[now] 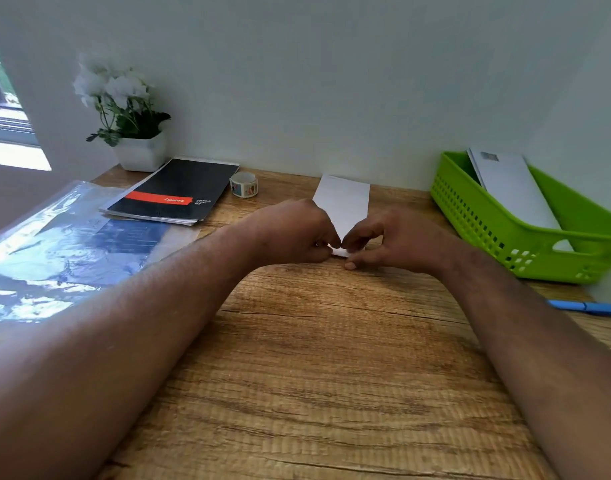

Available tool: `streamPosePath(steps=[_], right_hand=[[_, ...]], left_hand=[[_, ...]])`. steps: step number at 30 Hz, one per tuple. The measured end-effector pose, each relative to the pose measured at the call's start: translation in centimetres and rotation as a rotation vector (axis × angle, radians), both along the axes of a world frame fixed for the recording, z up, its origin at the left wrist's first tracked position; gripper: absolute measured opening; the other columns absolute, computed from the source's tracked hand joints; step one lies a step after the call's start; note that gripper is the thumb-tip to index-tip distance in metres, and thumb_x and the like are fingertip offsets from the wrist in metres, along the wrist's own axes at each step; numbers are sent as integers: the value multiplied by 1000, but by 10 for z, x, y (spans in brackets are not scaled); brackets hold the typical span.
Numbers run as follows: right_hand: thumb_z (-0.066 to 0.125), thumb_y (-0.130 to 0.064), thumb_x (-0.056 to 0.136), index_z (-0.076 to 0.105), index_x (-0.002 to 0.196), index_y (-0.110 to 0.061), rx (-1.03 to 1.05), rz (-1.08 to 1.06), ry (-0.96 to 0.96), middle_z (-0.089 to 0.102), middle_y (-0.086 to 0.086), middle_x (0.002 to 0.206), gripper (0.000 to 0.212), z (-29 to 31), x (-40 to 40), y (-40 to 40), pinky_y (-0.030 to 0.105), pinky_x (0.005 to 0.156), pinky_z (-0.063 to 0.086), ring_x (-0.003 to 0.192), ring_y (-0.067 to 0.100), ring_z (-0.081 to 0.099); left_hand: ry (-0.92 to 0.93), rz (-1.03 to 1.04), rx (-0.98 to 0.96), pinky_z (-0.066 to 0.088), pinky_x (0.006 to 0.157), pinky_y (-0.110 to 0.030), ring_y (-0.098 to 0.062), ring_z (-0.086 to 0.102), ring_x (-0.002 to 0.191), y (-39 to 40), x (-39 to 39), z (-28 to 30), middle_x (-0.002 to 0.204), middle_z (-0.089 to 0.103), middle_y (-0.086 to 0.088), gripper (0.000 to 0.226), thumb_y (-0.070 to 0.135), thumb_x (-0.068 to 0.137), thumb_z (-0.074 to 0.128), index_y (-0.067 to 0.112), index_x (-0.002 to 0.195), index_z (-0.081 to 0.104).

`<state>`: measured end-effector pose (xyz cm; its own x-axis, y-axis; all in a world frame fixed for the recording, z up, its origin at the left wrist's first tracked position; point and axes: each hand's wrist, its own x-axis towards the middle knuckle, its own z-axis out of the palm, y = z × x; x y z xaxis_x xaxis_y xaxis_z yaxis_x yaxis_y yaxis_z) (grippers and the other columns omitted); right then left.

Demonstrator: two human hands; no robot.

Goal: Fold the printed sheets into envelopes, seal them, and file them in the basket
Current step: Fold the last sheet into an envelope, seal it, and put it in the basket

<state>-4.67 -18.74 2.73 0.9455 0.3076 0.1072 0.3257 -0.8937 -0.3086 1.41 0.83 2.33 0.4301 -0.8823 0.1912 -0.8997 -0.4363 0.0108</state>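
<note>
Sheet (343,202) flat mid-desk (314,358), white, folded into a narrow strip, near end tapering to a point. Left hand (297,233) and right hand (394,237) both pinch that tip. Basket (487,216) at right

Brown wooden desk top (331,375), centre frame: matt, pronounced rough-looking grain. Narrow white paper sheet (345,202): matt, smooth. Lime-green perforated plastic basket (487,223), right: slight sheen. Clear plastic sleeve (54,244), left: glossy, wrinkled. Black notebook cover (179,192): matt.
</note>
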Motion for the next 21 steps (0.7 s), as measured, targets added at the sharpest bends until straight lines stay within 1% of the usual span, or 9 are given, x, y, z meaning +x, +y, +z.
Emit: streamPosePath(steps=[4, 7, 9, 12, 14, 16, 17, 19, 21], right_hand=[[75, -19, 79, 74, 105, -21, 1, 21, -134, 73, -10, 95, 26, -8, 2, -4, 26, 78, 52, 85, 1, 64], [69, -11, 82, 75, 99, -13, 38, 42, -442, 75, -1, 91, 18, -14, 5, -1, 38, 71, 55, 81, 11, 68], [68, -12, 84, 73, 100, -11, 87, 44, -636, 74, 2, 94, 17, -15, 6, 6, 40, 72, 54, 84, 16, 68], [70, -14, 85, 62, 122, -7, 284, -29, -831, 64, 4, 118, 38, -11, 6, 16, 36, 95, 48, 109, 12, 56], [70, -21, 87, 47, 137, -7, 363, -114, -873, 48, 4, 138, 57, -10, 7, 12, 36, 109, 36, 130, 18, 43], [67, -28, 89, 39, 144, -9, 286, -184, -889, 38, 8, 149, 64, -12, 7, 4, 38, 114, 29, 140, 21, 32], [65, -32, 89, 39, 144, -12, 210, -204, -889, 36, 8, 151, 64, -14, 7, 1, 41, 114, 28, 141, 21, 31], [58, -41, 90, 43, 142, -17, 81, -198, -857, 35, 6, 152, 59, -15, 8, 0, 46, 113, 27, 142, 23, 30], [50, -50, 90, 46, 141, -20, -12, -146, -732, 36, 4, 152, 60, -14, 9, 3, 48, 114, 25, 143, 22, 28]], left_hand=[[-58, 23, -43, 50, 75, -31, -14, 63, 88, 0, 0, -2, 100, 70, 3, 26, 22, 95, 52, 20, 115, 70], [-65, 36, -129, 50, 74, -34, -17, 62, 87, -2, 0, -4, 97, 67, -1, 24, 26, 96, 53, 16, 111, 68], [-97, 16, -283, 52, 70, -39, -20, 63, 81, 0, 2, -5, 92, 67, -4, 22, 24, 96, 52, 12, 103, 69], [-82, 36, -731, 52, 66, -35, -13, 62, 71, 5, 7, -4, 83, 69, -5, 16, 15, 90, 59, 6, 95, 72], [194, 178, -1091, 53, 65, -30, -4, 62, 68, 13, 9, 3, 79, 67, 0, 10, 7, 87, 67, 10, 96, 71], [686, 206, -1348, 56, 61, -35, -13, 65, 69, 26, 12, 13, 76, 64, -1, 24, 0, 88, 66, 15, 107, 63], [888, 207, -1406, 57, 58, -36, -17, 65, 68, 35, 14, 15, 75, 62, -4, 34, -3, 89, 64, 16, 116, 56], [1120, 320, -1395, 57, 54, -35, -20, 64, 66, 55, 25, 15, 82, 59, -8, 53, -7, 88, 62, 17, 132, 44], [1199, 530, -1238, 58, 54, -33, -23, 66, 78, 70, 34, 10, 110, 59, -14, 61, -8, 87, 62, 19, 138, 42]])
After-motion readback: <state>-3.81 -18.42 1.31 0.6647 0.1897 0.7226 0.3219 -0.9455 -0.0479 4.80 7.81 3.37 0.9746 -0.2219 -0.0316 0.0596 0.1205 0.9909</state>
